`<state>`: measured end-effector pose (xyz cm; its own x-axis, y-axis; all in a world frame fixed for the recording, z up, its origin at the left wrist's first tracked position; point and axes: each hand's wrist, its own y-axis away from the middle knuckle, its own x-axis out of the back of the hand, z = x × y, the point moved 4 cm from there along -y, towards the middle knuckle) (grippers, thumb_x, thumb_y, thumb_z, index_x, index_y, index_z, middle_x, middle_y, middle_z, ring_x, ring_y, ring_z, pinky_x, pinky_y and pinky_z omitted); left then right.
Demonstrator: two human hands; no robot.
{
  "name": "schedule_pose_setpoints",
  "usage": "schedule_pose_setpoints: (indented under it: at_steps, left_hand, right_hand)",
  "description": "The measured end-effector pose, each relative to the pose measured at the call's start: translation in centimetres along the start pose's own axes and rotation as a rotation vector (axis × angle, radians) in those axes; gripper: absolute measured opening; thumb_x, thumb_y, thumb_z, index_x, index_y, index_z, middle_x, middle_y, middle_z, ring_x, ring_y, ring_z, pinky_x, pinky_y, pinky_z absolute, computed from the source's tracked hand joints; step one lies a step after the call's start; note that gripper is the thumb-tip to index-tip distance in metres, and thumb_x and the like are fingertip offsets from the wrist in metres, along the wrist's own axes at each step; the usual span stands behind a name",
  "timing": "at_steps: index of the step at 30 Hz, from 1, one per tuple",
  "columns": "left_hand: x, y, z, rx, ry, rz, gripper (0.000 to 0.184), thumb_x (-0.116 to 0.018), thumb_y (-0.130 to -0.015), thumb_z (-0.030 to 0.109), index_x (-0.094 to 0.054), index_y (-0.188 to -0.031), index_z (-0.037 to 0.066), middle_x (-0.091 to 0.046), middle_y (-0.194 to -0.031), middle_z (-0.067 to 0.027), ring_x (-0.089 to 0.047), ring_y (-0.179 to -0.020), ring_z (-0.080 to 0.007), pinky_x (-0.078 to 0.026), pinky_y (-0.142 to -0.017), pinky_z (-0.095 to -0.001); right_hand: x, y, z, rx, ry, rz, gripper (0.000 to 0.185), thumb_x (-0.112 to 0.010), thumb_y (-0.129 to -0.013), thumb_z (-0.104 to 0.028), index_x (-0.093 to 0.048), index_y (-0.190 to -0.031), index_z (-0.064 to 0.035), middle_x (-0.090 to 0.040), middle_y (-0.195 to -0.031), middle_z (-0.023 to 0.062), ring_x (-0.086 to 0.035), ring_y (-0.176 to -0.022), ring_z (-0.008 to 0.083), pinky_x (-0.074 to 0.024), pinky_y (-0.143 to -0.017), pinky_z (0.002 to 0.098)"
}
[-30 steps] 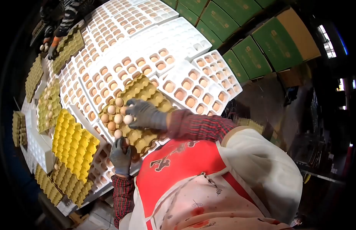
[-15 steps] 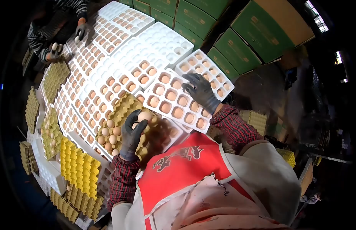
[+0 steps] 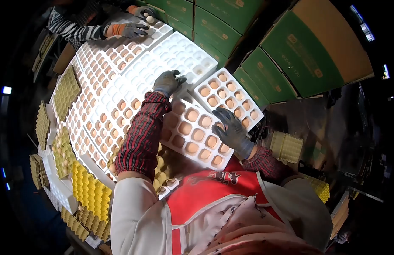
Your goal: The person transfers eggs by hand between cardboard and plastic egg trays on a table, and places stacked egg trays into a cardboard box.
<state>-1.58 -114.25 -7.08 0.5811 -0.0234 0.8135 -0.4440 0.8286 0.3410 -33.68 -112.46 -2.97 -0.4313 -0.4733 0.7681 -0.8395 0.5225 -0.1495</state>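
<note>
A white foam tray with brown eggs in its cups (image 3: 198, 135) lies at a slant in front of my apron. My right hand (image 3: 233, 131) grips its right edge, with the thumb over the rim cups. My left hand (image 3: 169, 82) is beyond the tray's far left corner, above the white trays, its fingers bent and apart; no egg shows in it. Under my left forearm, a yellowish pulp tray (image 3: 164, 166) is partly hidden. Another foam tray of eggs (image 3: 229, 95) lies behind my right hand.
Many white foam trays (image 3: 101, 72), some holding eggs, cover the table. Green cartons (image 3: 292, 53) stand at the back right. A bright yellow tray (image 3: 91, 191) and pulp trays (image 3: 66, 92) are on the left. Another person's gloved hands (image 3: 135, 30) work at the far end, one with an egg.
My left hand has moved from the pulp tray to the far side, and its egg no longer shows. My right hand has come down onto the foam tray, which now sits nearer. The other person's hands moved right.
</note>
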Motion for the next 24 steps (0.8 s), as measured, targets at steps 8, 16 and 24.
schedule_pose_setpoints:
  at_steps: [8, 16, 24]
  left_hand:
    - [-2.4, -2.7, 3.7, -0.355, 0.008, 0.107, 0.034, -0.06, -0.1, 0.024, -0.066, -0.131, 0.014, -0.069, -0.124, -0.0126, -0.064, -0.112, -0.0308, -0.05, -0.099, -0.0388]
    - [1.8, 20.6, -4.6, 0.021, 0.845, 0.62, 0.039, -0.063, -0.102, 0.021, -0.061, -0.133, -0.003, -0.07, -0.123, -0.0124, -0.065, -0.108, -0.0172, -0.051, -0.095, -0.0311]
    - [-5.7, 42.7, -8.4, 0.415, 0.555, 0.677, 0.037, -0.072, -0.093, 0.019, -0.067, -0.126, 0.004, -0.068, -0.119, -0.0153, -0.068, -0.108, -0.028, -0.054, -0.09, -0.0364]
  right_hand:
    - [-0.6, -3.1, 0.6, -0.084, 0.029, -0.174, 0.047, -0.064, -0.094, -0.028, -0.058, -0.133, -0.003, -0.069, -0.107, 0.025, -0.068, -0.092, 0.0405, -0.054, -0.079, 0.05]
    - [-3.9, -8.9, 2.6, 0.071, 0.04, -0.349, 0.038, -0.054, -0.089, -0.012, -0.064, -0.123, 0.0004, -0.07, -0.086, 0.0244, -0.069, -0.079, 0.0393, -0.0543, -0.073, 0.0502]
    - [-4.3, -18.0, 0.5, 0.38, 0.366, -0.679, 0.039, -0.061, -0.081, -0.007, -0.069, -0.119, -0.007, -0.071, -0.105, 0.0215, -0.068, -0.1, 0.0382, -0.0539, -0.089, 0.0465]
